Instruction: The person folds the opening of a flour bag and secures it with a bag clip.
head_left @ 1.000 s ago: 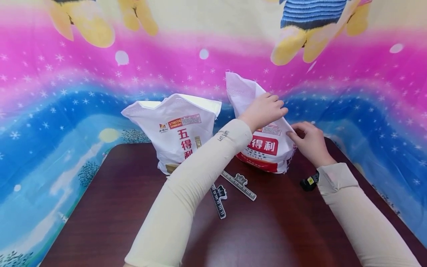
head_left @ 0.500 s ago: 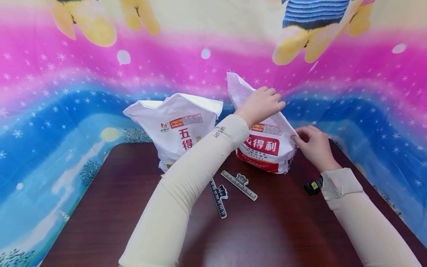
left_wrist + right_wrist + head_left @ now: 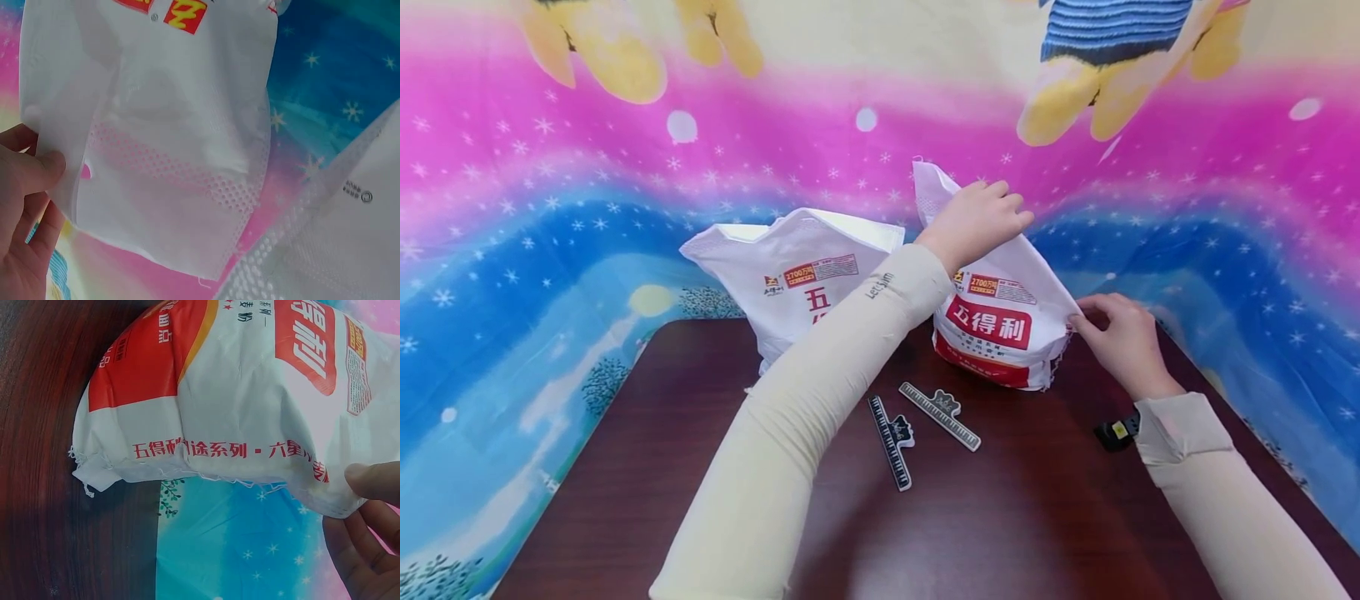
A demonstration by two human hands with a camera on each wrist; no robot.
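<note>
A white flour bag [image 3: 1000, 292] with red panels and lettering stands upright at the back right of the table. My left hand [image 3: 979, 221] reaches across to its top; in the left wrist view, the thumb and fingers pinch the folded upper edge of the bag [image 3: 150, 94]. Lower down, my right hand [image 3: 1122, 340] pinches the bag's right side edge, thumb in front and fingers behind in the right wrist view. Beside it stands a second white flour bag [image 3: 805, 267], its top open and its lower part hidden by my left sleeve.
Two piano-keyboard-patterned clips, a black one [image 3: 891, 442] and a grey one [image 3: 938, 414], lie on the dark wooden table [image 3: 625, 467] before the bags. A colourful curtain [image 3: 820, 158] hangs behind. A black device [image 3: 1116, 432] is at my right wrist.
My left hand has moved slightly up and left along the right bag's upper edge. My right hand has slid a little down and right, pulling the bag's side edge outward.
</note>
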